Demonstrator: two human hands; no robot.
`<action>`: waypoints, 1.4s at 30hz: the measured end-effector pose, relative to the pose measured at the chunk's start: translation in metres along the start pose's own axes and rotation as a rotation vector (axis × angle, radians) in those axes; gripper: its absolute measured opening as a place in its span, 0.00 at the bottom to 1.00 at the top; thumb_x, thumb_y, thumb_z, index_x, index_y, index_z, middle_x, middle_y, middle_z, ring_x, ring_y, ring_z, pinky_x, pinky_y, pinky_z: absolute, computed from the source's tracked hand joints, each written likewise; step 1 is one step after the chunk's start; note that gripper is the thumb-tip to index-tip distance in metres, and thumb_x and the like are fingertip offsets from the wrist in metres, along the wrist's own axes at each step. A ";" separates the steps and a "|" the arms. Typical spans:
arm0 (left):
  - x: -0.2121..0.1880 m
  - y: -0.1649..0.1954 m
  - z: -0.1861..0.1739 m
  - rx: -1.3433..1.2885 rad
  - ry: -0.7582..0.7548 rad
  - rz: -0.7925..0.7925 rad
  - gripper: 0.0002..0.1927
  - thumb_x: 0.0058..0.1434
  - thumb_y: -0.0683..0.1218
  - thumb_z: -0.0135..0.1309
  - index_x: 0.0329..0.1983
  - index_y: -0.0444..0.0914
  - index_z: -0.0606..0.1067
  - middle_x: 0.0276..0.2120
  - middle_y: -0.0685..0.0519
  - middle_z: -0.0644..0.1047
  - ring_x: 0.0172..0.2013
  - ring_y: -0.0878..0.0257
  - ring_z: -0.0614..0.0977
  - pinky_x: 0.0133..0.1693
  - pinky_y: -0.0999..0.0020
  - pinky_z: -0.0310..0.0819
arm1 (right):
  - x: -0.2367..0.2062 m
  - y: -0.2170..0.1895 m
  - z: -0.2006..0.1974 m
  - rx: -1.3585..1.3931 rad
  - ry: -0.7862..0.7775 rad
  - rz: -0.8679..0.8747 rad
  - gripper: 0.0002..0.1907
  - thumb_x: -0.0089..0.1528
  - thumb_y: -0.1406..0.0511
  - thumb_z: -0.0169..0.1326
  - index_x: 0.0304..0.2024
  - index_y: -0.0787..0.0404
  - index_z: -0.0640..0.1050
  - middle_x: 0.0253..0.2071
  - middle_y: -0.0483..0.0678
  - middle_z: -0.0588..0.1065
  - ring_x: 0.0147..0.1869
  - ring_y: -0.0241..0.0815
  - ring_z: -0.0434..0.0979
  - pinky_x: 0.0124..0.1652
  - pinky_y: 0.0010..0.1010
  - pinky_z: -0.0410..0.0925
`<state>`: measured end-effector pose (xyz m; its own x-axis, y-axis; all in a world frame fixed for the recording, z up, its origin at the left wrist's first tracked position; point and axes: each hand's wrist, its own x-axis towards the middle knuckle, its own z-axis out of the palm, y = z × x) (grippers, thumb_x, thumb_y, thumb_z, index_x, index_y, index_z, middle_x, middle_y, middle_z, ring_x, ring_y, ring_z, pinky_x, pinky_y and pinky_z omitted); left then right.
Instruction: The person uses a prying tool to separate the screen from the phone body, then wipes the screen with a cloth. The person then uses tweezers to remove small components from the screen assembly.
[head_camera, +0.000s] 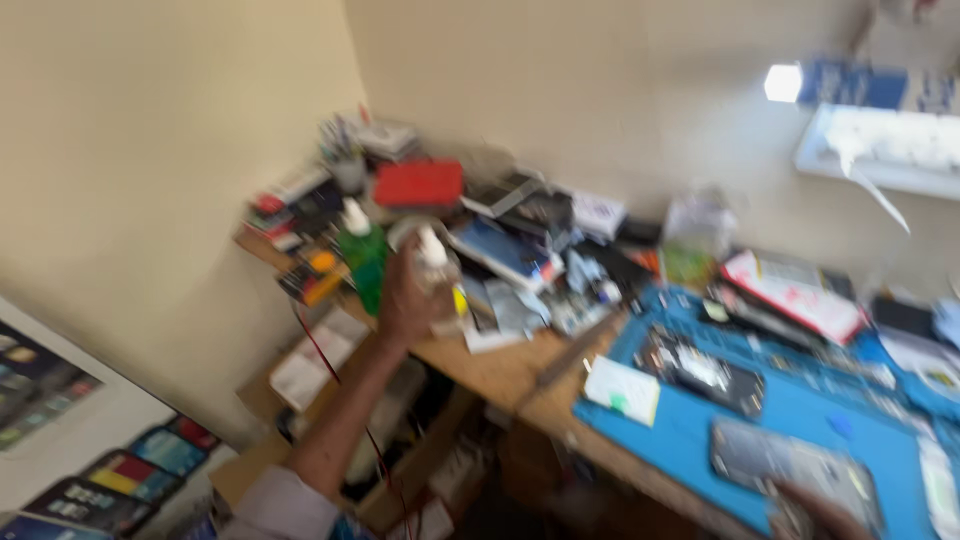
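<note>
White plastic dropper bottle (432, 252) is sitting clamped in the left hand (410, 300) over the cluttered wooden surface (500, 370), far left; the right hand (820, 510) is touching a grey phone (790, 465), grip unclear. Tilting could spill liquid onto the open phone (705, 370).

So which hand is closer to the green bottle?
The left hand. It is raised right beside the green bottle, gripping a small white bottle. The right hand is far off, low at the blue mat.
</note>
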<state>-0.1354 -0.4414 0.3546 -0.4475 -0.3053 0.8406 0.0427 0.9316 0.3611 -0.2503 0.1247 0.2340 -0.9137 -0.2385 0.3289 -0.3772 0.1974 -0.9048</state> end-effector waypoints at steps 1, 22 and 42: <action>-0.005 0.002 0.002 -0.001 -0.012 -0.027 0.47 0.53 0.47 0.71 0.72 0.37 0.59 0.61 0.39 0.71 0.59 0.41 0.72 0.61 0.49 0.66 | -0.006 0.001 0.001 -0.077 -0.007 -0.115 0.20 0.60 0.73 0.57 0.54 0.75 0.77 0.45 0.65 0.80 0.53 0.53 0.80 0.49 0.45 0.72; 0.004 0.061 0.022 -0.707 -0.213 -0.274 0.18 0.74 0.56 0.46 0.52 0.37 0.74 0.40 0.52 0.80 0.42 0.62 0.80 0.44 0.68 0.74 | 0.020 -0.005 0.115 0.191 -0.228 0.293 0.14 0.57 0.77 0.61 0.47 0.73 0.82 0.38 0.61 0.87 0.39 0.42 0.86 0.38 0.32 0.76; -0.071 -0.011 -0.003 -0.337 -0.031 -0.297 0.10 0.69 0.45 0.55 0.48 0.35 0.78 0.40 0.47 0.80 0.43 0.58 0.82 0.46 0.60 0.77 | 0.012 -0.088 0.164 0.273 -0.241 0.266 0.14 0.62 0.73 0.58 0.50 0.73 0.82 0.42 0.57 0.84 0.46 0.41 0.82 0.47 0.31 0.74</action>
<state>-0.1012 -0.4306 0.2926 -0.5108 -0.5386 0.6700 0.1947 0.6867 0.7004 -0.2034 -0.0511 0.2734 -0.9002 -0.4343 0.0320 -0.0507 0.0316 -0.9982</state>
